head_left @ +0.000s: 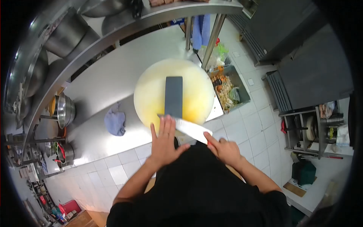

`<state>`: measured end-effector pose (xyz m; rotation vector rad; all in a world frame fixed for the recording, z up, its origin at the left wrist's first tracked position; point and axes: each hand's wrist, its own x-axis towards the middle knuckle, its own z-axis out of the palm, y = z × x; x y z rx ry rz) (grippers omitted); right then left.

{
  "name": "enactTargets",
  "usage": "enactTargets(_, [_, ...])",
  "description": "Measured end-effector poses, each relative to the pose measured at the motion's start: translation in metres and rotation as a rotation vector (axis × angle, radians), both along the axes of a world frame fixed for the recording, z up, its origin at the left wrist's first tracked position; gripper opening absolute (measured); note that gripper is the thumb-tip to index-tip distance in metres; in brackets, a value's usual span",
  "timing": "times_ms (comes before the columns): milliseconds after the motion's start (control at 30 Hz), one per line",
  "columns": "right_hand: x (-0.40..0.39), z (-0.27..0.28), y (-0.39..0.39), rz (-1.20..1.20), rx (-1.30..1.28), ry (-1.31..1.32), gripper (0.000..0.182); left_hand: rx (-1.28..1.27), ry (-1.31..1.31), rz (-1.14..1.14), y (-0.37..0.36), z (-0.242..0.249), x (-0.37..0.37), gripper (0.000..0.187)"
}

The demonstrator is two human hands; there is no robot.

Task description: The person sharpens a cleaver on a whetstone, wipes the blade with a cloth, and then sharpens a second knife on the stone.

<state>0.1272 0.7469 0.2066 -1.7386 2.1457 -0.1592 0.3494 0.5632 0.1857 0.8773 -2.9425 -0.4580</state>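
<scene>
A dark grey rectangular sharpening stone (pixel 174 96) lies lengthwise on a thick round chopping board (pixel 149 87) with yellow stains. A broad-bladed kitchen knife (pixel 191 128) rests slanted across the near end of the stone. My right hand (pixel 224 150) is closed around its handle, at the right and nearer to my body. The fingers of my left hand (pixel 165 142) are stretched out and press on the blade near its tip, with the thumb apart. Part of the blade's tip end is hidden under those fingers.
A crumpled blue cloth (pixel 115 120) lies left of the board on the steel counter (pixel 121 85). Food scraps fill a grey bin (pixel 242 90) at the right. An overhead steel shelf (pixel 124 28) holds pots, and metal bowls (pixel 66 110) stand at the left.
</scene>
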Motion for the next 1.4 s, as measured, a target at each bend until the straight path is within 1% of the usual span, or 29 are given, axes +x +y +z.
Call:
enactTargets(67, [-0.008,-0.005,-0.010,0.001,0.022,-0.005,0.055,-0.066,-0.050,0.004,-0.012,-0.001,-0.007,0.112])
enactTargets(133, [-0.026,-0.020,-0.076,-0.018,-0.051,0.021,0.051,-0.237,-0.007,0.071,-0.071,-0.026,-0.029,0.109])
enactTargets(200, [-0.039,-0.032,-0.148,-0.029,-0.205,0.023,0.046,-0.088,-0.026,0.209,-0.141,-0.016,-0.062,0.107])
enactTargets(267, [-0.040,-0.034,-0.182,-0.010,-0.324,-0.015,0.044,0.005,-0.116,0.268,-0.181,0.000,-0.080,0.108])
enactTargets(300, [-0.038,-0.033,-0.173,-0.012,-0.325,-0.014,0.044,0.004,-0.115,0.266,-0.173,-0.001,-0.076,0.108])
enactTargets(367, [-0.030,-0.030,-0.134,-0.019,-0.219,-0.025,0.047,-0.047,-0.106,0.187,-0.134,-0.007,-0.054,0.109])
enactTargets(400, [-0.025,-0.025,-0.104,0.011,-0.167,-0.034,0.049,-0.145,-0.080,0.129,-0.097,-0.011,-0.035,0.111])
enactTargets(433, [-0.019,-0.018,-0.069,0.038,-0.116,-0.047,0.050,-0.252,0.039,0.068,-0.062,-0.028,-0.015,0.114])
enactTargets(467, [-0.012,-0.008,-0.033,0.053,-0.059,-0.042,0.051,-0.135,-0.050,0.057,-0.028,-0.010,-0.005,0.117])
enactTargets(500, [-0.010,-0.002,-0.016,0.064,-0.009,-0.030,0.052,-0.040,-0.030,0.063,-0.004,0.000,0.001,0.118])
enactTargets(533, [-0.016,-0.003,-0.025,0.052,-0.022,-0.023,0.052,-0.037,-0.065,0.054,0.000,0.000,0.000,0.118])
enactTargets(600, [-0.018,-0.009,-0.036,0.033,-0.045,-0.002,0.053,-0.129,-0.019,0.062,-0.029,-0.011,-0.012,0.113])
enactTargets(633, [-0.028,-0.014,-0.065,0.008,-0.102,-0.021,0.051,-0.191,-0.019,0.093,-0.058,-0.019,-0.029,0.108])
enactTargets(700, [-0.042,-0.018,-0.130,-0.039,-0.125,0.019,0.046,-0.106,-0.114,0.182,-0.119,-0.006,-0.070,0.106])
enactTargets(767, [-0.049,-0.036,-0.165,-0.055,-0.297,-0.048,0.045,-0.032,-0.168,0.226,-0.166,-0.003,-0.096,0.105])
enactTargets(833, [-0.042,-0.020,-0.148,-0.093,-0.171,-0.079,0.045,0.001,-0.202,0.188,-0.154,0.011,-0.096,0.104])
enactTargets(867, [-0.038,-0.023,-0.126,-0.089,-0.153,-0.072,0.045,-0.063,-0.189,0.124,-0.133,0.005,-0.087,0.104])
enactTargets(900, [-0.034,-0.019,-0.096,-0.106,-0.069,-0.122,0.047,-0.130,-0.174,0.060,-0.109,-0.008,-0.066,0.105])
enactTargets(933, [-0.028,-0.026,-0.059,-0.081,-0.115,-0.057,0.050,-0.222,-0.030,-0.040,-0.079,-0.025,-0.043,0.109])
enactTargets(967, [-0.023,-0.025,-0.025,-0.068,-0.027,-0.097,0.057,-0.173,-0.060,-0.090,-0.040,-0.008,-0.031,0.114])
enactTargets(1000, [-0.019,-0.019,0.008,-0.046,-0.008,-0.081,0.056,-0.128,-0.114,-0.121,-0.016,-0.009,-0.020,0.117])
enactTargets(1033, [-0.014,-0.025,0.034,-0.022,-0.141,-0.003,0.054,-0.057,-0.151,-0.148,0.001,-0.001,-0.017,0.117])
enactTargets(1067, [-0.013,-0.018,0.041,-0.034,-0.143,-0.044,0.054,-0.045,-0.185,-0.157,0.003,-0.006,-0.020,0.118])
enactTargets(1133, [-0.024,-0.009,0.012,-0.093,-0.031,-0.034,0.054,-0.117,-0.110,-0.177,-0.024,-0.013,-0.043,0.112])
enactTargets(1200, [-0.041,-0.023,-0.035,-0.158,-0.168,0.037,0.053,-0.177,-0.099,-0.156,-0.081,-0.027,-0.085,0.105])
enactTargets(1267, [-0.051,-0.042,-0.072,-0.212,-0.379,0.062,0.050,-0.024,-0.141,-0.071,-0.117,-0.009,-0.128,0.098])
enactTargets(1300, [-0.043,-0.040,-0.064,-0.238,-0.374,0.068,0.050,-0.021,-0.141,-0.098,-0.111,-0.004,-0.126,0.098])
enactTargets(1367, [-0.031,-0.023,-0.051,-0.262,-0.163,-0.022,0.050,-0.009,-0.161,-0.135,-0.098,-0.005,-0.111,0.100])
enactTargets(1400, [-0.026,-0.018,-0.026,-0.219,-0.165,0.004,0.051,-0.082,-0.140,-0.214,-0.082,-0.016,-0.088,0.101])
